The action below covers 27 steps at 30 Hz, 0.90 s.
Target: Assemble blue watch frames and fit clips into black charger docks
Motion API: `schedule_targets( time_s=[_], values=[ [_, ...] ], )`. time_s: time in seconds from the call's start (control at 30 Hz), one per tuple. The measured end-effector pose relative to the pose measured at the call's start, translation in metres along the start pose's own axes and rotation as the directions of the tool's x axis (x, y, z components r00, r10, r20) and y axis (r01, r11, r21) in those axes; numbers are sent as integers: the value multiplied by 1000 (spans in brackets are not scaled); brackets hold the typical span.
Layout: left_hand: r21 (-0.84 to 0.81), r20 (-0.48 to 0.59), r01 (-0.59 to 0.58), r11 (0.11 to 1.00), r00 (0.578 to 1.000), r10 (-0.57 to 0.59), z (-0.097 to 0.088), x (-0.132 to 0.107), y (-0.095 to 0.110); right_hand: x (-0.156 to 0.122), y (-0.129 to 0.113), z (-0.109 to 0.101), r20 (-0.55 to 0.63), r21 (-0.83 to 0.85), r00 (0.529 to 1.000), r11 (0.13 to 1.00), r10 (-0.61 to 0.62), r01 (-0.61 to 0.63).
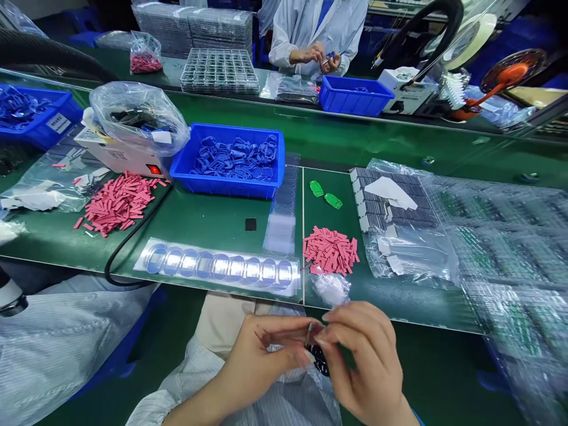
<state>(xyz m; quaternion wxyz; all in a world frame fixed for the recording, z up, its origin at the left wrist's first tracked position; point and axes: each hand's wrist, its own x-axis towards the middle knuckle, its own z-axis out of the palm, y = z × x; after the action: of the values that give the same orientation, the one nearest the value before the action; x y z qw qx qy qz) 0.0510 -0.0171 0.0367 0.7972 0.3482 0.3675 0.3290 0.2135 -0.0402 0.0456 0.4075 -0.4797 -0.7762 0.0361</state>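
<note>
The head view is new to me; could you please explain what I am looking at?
There is no machine here. A camera worn on a person's head looks forward and down at their own two bare hands. The left hand and right hand meet low in the picture, fingertips pinching a small dark part; I cannot tell what it is. Ahead lies a green table. On it are pink pieces in a pile, a second pile at left, a blue bin of blue loops, a clear strip with blue ovals, two green parts, and bags on the right. Across the table another person works with their own hands.
</note>
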Motion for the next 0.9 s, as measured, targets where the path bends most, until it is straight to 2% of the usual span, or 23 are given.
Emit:
schedule_targets(
  time_s=[0.07, 0.13, 0.2, 0.27, 0.3, 0.37, 0.43, 0.53, 0.6, 0.7, 0.77, 0.83, 0.9],
  values=[
    [-109, -99, -8, 994, 995, -3, 1, 5, -9, -10, 1, -1, -37, -64, 999, 998, -21, 19],
    [-188, -207, -37, 981, 978, -3, 0, 10, -13, -18, 9, -2, -57, -25, 989, 991, 133, -135],
    [-205, -273, -38, 978, 962, -19, -2, 14, -12, -24, 25, 1, -62, 12, 939, 941, 338, -338],
    [-177, -299, -11, 984, 953, -43, -4, 15, -8, -29, 43, 8, -66, -52, 901, 900, 429, -433],
    [-158, -304, 7, 987, 951, -56, -5, 15, -6, -31, 52, 13, -64, -116, 901, 893, 429, -434],
    [-143, -321, 22, 990, 944, -68, -4, 13, -2, -36, 65, 20, -72, -249, 925, 891, 374, -380],
    [-143, -334, 29, 989, 939, -76, -3, 12, 0, -41, 70, 22, -76, -340, 965, 904, 250, -261],
    [-141, -320, 44, 989, 943, -88, -2, 10, 3, -47, 69, 18, 30, -405, 998, 914, 51, -34],
    [-137, -293, 50, 989, 952, -89, -1, 10, 4, -47, 64, 13, 115, -410, 993, 912, 30, 20],
    [-126, -254, 45, 991, 964, -76, -1, 11, 3, -39, 51, 10, 67, -326, 996, 945, 56, -31],
    [-127, -220, 31, 991, 974, -59, -2, 11, 1, -28, 39, 9, 20, -177, 998, 982, 65, -60],
    [-109, -185, 14, 994, 982, -35, -3, 11, -1, -16, 26, 8, 32, -31, 999, 999, 42, -41],
    [-20, -169, -18, 1000, 986, 14, -3, 10, -2, -6, 17, 7, 80, 17, 997, 1000, -22, 20]
  ],
)
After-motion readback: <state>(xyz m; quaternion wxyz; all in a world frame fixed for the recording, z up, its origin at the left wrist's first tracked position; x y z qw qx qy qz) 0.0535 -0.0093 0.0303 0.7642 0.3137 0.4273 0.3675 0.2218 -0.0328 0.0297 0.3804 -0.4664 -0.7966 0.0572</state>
